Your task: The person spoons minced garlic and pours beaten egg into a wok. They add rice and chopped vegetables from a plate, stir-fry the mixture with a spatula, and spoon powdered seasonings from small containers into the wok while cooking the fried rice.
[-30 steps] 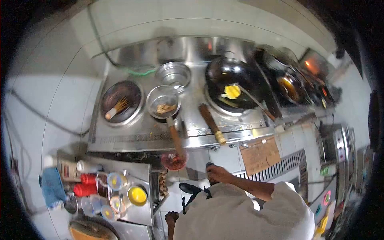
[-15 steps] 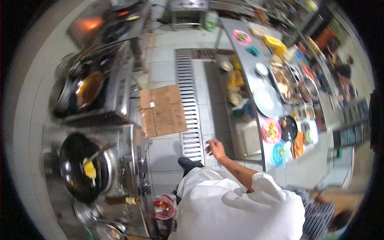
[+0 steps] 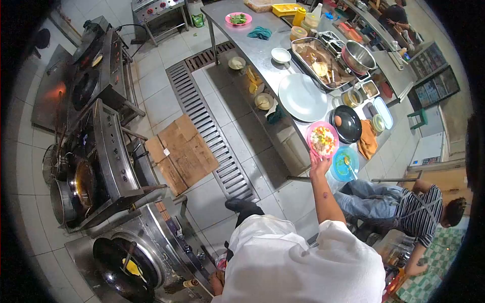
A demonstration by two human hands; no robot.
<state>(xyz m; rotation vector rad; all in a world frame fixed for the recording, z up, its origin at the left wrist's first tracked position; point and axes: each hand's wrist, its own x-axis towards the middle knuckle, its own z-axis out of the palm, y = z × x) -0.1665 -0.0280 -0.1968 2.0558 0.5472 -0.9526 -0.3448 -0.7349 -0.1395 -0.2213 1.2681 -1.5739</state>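
Note:
My right hand (image 3: 318,165) is closed on the near rim of a pink plate (image 3: 311,145), which holds diced vegetables and something white at the counter's edge. Close beside that plate sits a blue plate (image 3: 345,164) with a spoon (image 3: 349,166). My left hand (image 3: 217,283) is low by the stove's front edge, partly hidden by my white shirt, so its grip cannot be made out. Left of it, a black wok (image 3: 108,267) with yellow egg (image 3: 132,267) and a utensil stands on the stove (image 3: 174,270).
The steel counter (image 3: 262,55) carries a large white plate (image 3: 303,97), a black pan (image 3: 346,124), an orange cloth (image 3: 367,140) and a lined tray (image 3: 305,48). Cardboard (image 3: 182,154) lies beside the floor grate (image 3: 202,118). A person in a striped shirt (image 3: 417,214) is at the right.
My right hand has reached out to the right and taken hold of the pink plate's rim. The view has turned right, and my left hand has come into sight by the stove.

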